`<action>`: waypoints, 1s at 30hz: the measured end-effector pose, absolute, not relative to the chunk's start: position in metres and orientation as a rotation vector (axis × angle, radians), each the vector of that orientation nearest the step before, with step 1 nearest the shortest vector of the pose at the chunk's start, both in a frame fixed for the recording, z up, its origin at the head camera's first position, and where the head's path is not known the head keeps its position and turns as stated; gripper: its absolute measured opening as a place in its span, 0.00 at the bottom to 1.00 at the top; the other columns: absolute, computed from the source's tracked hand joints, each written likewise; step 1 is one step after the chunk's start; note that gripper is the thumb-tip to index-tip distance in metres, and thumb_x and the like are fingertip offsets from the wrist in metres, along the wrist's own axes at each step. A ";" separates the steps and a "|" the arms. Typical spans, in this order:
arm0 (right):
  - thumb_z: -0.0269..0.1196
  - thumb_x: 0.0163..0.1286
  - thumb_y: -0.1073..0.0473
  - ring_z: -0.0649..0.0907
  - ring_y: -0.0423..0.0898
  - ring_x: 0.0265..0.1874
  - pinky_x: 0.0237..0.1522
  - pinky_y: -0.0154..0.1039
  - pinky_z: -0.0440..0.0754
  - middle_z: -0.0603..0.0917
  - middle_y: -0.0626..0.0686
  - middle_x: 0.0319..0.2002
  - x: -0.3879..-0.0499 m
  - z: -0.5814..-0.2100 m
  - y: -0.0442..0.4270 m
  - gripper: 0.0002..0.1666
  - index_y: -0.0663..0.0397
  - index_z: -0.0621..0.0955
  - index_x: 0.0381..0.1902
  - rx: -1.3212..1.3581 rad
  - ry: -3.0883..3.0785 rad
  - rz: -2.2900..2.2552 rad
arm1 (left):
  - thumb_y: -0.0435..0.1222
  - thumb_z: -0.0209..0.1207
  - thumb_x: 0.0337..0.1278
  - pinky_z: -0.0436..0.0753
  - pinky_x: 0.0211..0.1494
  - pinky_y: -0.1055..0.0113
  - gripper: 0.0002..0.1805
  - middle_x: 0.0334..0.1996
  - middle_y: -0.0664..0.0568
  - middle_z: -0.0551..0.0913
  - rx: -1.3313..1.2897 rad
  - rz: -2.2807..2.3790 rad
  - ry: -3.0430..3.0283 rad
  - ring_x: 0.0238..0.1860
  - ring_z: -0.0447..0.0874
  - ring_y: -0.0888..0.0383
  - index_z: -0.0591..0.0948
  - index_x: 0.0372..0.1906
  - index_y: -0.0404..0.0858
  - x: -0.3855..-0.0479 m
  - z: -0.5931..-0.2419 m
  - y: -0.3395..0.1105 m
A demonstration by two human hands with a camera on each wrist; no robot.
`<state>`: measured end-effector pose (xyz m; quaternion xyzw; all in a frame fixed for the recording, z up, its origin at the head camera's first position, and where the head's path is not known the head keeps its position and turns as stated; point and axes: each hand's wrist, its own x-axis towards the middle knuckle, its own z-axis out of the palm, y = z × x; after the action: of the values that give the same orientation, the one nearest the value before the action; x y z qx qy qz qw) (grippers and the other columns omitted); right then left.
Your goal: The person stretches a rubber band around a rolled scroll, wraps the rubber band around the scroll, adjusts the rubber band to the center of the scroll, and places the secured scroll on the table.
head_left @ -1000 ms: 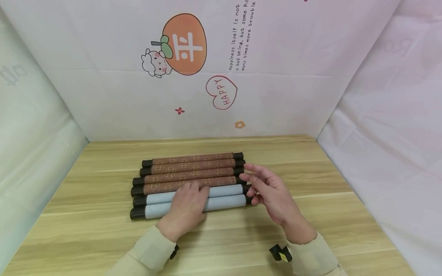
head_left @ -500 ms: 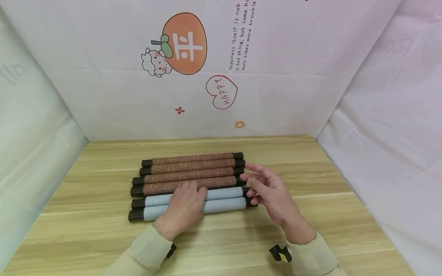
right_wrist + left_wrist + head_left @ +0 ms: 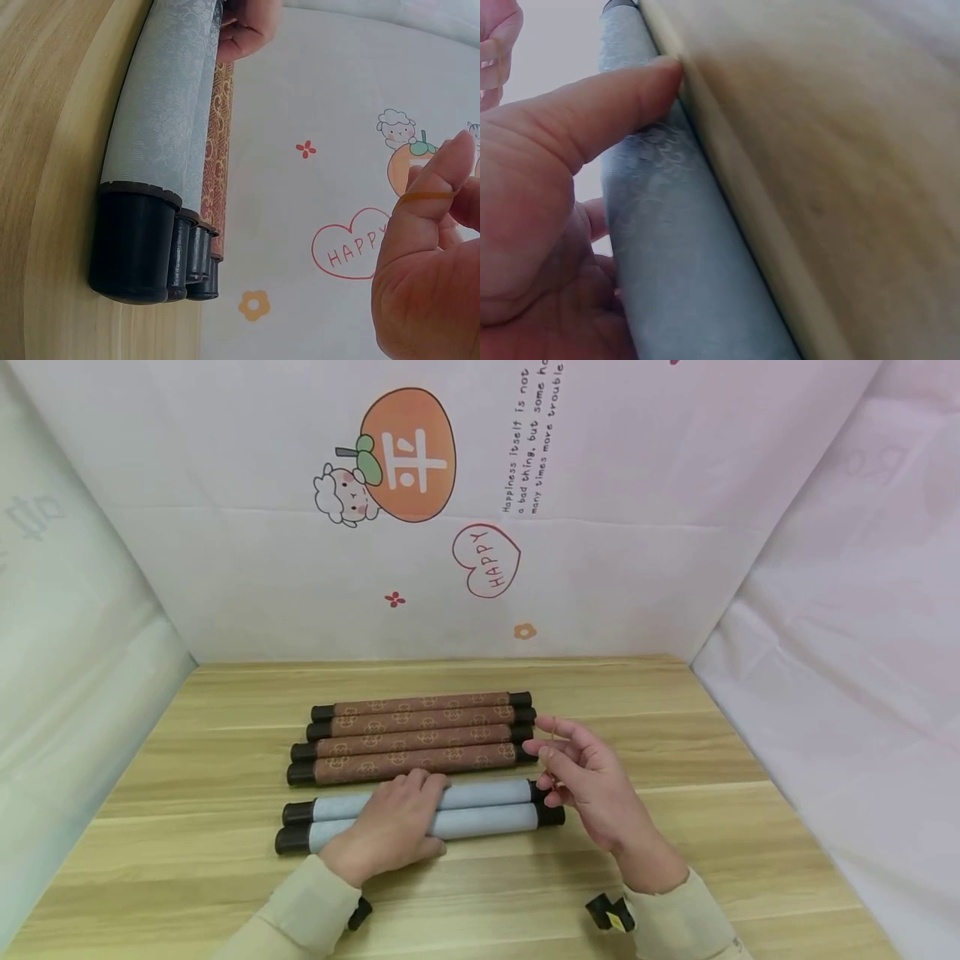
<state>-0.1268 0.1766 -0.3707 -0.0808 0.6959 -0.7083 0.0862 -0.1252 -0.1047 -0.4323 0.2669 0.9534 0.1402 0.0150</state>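
Note:
Two light blue hanging scrolls [image 3: 483,819] with black end knobs lie side by side on the table. My left hand [image 3: 393,822] reaches over both and grips them, fingers on the far side, thumb along the near one [image 3: 682,247]. A thin yellowish rubber band [image 3: 427,196] is looped over the thumb of my right hand [image 3: 592,785], which holds it with bent fingers near the scrolls' right ends. Behind the blue pair, several brown scrolls [image 3: 416,762] with a gold pattern lie in a parallel row.
The wooden tabletop [image 3: 712,860] runs to a white printed cloth wall [image 3: 615,585] at the back. More white cloth hangs at the left and right sides. Black wrist devices [image 3: 609,912] show below both sleeves.
My left hand has drawn the two blue scrolls toward me and slightly left, leaving a gap to the brown row. The right hand with the rubber band has barely moved.

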 end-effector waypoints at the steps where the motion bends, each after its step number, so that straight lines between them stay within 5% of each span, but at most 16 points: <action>1: 0.56 0.81 0.64 0.83 0.41 0.30 0.31 0.33 0.84 0.85 0.51 0.54 -0.127 -0.371 0.177 0.27 0.56 0.68 0.75 -0.238 2.075 -2.111 | 0.51 0.78 0.48 0.81 0.57 0.44 0.46 0.59 0.38 0.80 0.833 0.426 2.965 0.55 0.80 0.42 0.72 0.69 0.35 -0.125 -0.433 -0.105; 7: 0.56 0.81 0.63 0.83 0.41 0.30 0.32 0.33 0.85 0.85 0.51 0.54 -0.127 -0.372 0.178 0.27 0.56 0.68 0.75 -0.227 2.076 -2.111 | 0.57 0.78 0.45 0.79 0.57 0.44 0.51 0.58 0.39 0.80 0.834 0.378 2.963 0.54 0.79 0.42 0.72 0.71 0.35 -0.126 -0.436 -0.105; 19: 0.58 0.80 0.61 0.83 0.42 0.31 0.33 0.34 0.85 0.85 0.51 0.55 -0.127 -0.372 0.179 0.28 0.56 0.68 0.75 -0.214 2.081 -2.112 | 0.57 0.78 0.44 0.82 0.36 0.56 0.36 0.38 0.49 0.80 0.966 0.244 3.018 0.36 0.79 0.53 0.79 0.52 0.39 -0.133 -0.438 -0.108; 30: 0.55 0.81 0.63 0.83 0.42 0.32 0.32 0.34 0.85 0.83 0.57 0.61 -0.126 -0.367 0.185 0.28 0.55 0.67 0.76 -0.221 2.143 -2.105 | 0.54 0.70 0.55 0.85 0.44 0.50 0.38 0.47 0.42 0.83 0.997 0.260 3.166 0.44 0.84 0.47 0.76 0.62 0.32 -0.127 -0.437 -0.113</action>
<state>-0.1260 0.1846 -0.3669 -0.0731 0.7100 -0.6974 0.0649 -0.1267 -0.1130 -0.4373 0.2980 0.9467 0.0779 -0.0938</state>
